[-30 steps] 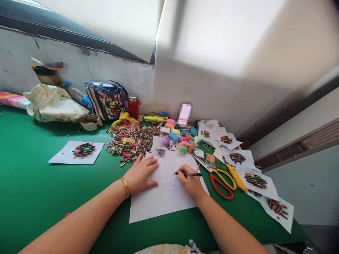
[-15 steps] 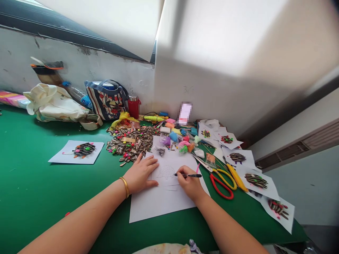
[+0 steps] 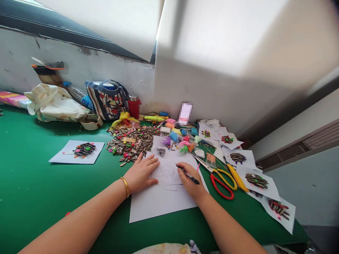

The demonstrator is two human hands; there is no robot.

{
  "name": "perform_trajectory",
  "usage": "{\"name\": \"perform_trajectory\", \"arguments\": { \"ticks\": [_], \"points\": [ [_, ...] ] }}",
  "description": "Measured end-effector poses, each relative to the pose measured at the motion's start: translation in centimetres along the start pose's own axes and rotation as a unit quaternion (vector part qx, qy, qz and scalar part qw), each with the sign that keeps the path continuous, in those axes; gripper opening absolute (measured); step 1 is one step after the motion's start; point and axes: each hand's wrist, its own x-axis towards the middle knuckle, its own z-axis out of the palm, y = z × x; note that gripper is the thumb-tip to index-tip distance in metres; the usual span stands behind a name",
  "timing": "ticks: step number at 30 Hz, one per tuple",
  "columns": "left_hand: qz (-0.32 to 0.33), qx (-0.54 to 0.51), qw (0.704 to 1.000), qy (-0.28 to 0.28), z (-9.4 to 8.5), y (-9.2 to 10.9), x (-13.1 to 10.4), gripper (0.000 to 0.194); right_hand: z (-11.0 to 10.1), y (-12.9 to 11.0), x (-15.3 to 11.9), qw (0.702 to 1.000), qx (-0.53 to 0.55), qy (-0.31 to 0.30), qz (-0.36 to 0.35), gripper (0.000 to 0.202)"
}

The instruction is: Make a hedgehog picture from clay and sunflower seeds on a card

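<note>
My left hand (image 3: 142, 173), with a gold bangle at the wrist, lies flat with fingers spread on white paper (image 3: 156, 206). Between my hands, the paper bears a line drawing of a hedgehog (image 3: 166, 171). A black pen (image 3: 189, 175) is gripped in my right hand (image 3: 192, 181); its tip is just right of the hedgehog's back, and I cannot tell whether it touches the paper. Behind my left hand spreads a heap of striped sunflower seeds (image 3: 135, 139) mixed with small coloured balls. Scissors (image 3: 221, 180) with red and yellow handles lie right of my right hand.
A yellow utility knife (image 3: 237, 178) lies beyond the scissors. Several seed-animal pictures (image 3: 274, 188) line the right edge, and another picture (image 3: 90, 158) lies at left. Bagged coloured clay (image 3: 174, 137), a cream bag (image 3: 55, 106), a striped tote (image 3: 107, 102) and a red bottle (image 3: 134, 107) stand along the wall.
My right hand has shifted slightly, and the pen has swung from nearly level to slanting, its tip moving up and a little right. My left hand has stayed in place.
</note>
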Motion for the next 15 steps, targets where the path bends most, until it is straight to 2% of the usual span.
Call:
{"name": "perform_trajectory", "arguments": {
  "ticks": [5, 11, 15],
  "points": [
    [-0.006, 0.004, 1.000, 0.016, -0.30, 0.17, 0.05, 0.057, -0.06, 0.26, 0.16, 0.999, -0.019, 0.000, -0.046, 0.025],
    [0.010, -0.020, 0.999, 0.037, -0.38, 0.13, -0.01, 0.046, -0.22, 0.07, 0.31, 0.999, -0.028, -0.009, -0.044, 0.026],
    [0.013, -0.025, 0.999, 0.035, -0.28, 0.07, 0.04, 0.047, -0.34, 0.09, 0.30, 0.999, 0.002, -0.008, -0.039, 0.023]
  ]
}}
